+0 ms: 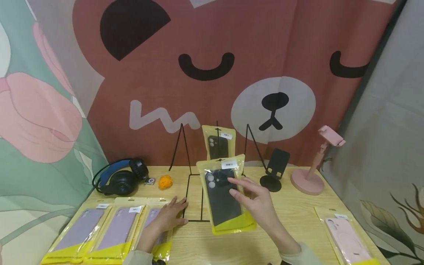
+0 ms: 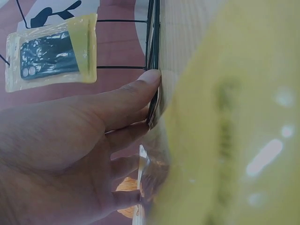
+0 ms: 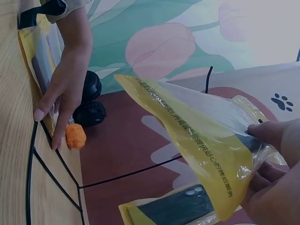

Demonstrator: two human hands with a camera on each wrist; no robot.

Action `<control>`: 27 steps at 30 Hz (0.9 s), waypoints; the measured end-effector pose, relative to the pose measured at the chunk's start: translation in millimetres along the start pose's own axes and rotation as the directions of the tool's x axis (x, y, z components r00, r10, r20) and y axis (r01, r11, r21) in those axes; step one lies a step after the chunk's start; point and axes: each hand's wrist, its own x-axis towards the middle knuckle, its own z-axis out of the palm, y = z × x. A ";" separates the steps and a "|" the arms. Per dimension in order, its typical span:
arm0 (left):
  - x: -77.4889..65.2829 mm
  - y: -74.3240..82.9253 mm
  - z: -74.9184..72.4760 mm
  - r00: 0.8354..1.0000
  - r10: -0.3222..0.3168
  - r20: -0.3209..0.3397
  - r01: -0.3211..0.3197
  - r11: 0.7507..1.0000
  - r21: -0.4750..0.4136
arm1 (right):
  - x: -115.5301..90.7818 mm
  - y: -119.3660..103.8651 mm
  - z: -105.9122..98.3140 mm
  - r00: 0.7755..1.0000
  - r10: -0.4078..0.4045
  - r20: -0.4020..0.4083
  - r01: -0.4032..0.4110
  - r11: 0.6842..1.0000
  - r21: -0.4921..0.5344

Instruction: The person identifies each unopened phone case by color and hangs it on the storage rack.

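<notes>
In the head view my right hand (image 1: 260,204) pinches a clear-and-yellow packaged dark phone case (image 1: 222,202) by its right side, holding it upright above the table. Behind it, a similar packaged dark phone case (image 1: 218,147) hangs on a black wire display rack (image 1: 195,221). My left hand (image 1: 169,217) rests at the left edge of the rack's base, fingers extended, partly covering a packaged purple phone case (image 1: 153,213). The left wrist view shows the thumb of my left hand (image 2: 70,136) touching the rack's wire; nearby yellow packaging (image 2: 225,140) fills the right side.
Two more packaged purple phone cases (image 1: 79,228) (image 1: 116,228) lie at left. Behind them are headphones (image 1: 122,180), a small square item (image 1: 150,181) and an orange lump (image 1: 165,182). At right stand a black phone stand (image 1: 278,163), a pink stand (image 1: 308,182) and a packaged pink case (image 1: 347,237).
</notes>
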 end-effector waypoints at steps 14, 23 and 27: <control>2.4 -0.2 -0.9 1.000 -0.002 0.004 0.002 1.000 0.010 | 30.8 19.7 6.6 0.988 0.154 -0.019 -0.154 0.988 -0.008; 2.1 -3.2 2.7 1.000 0.002 -0.001 -0.002 1.000 0.011 | 59.7 49.3 7.4 0.994 0.106 -0.019 -0.107 0.994 -0.039; 1.5 -3.4 2.5 1.000 0.002 -0.002 -0.002 1.000 0.010 | 71.6 58.0 8.8 0.994 0.107 -0.019 -0.107 0.994 -0.031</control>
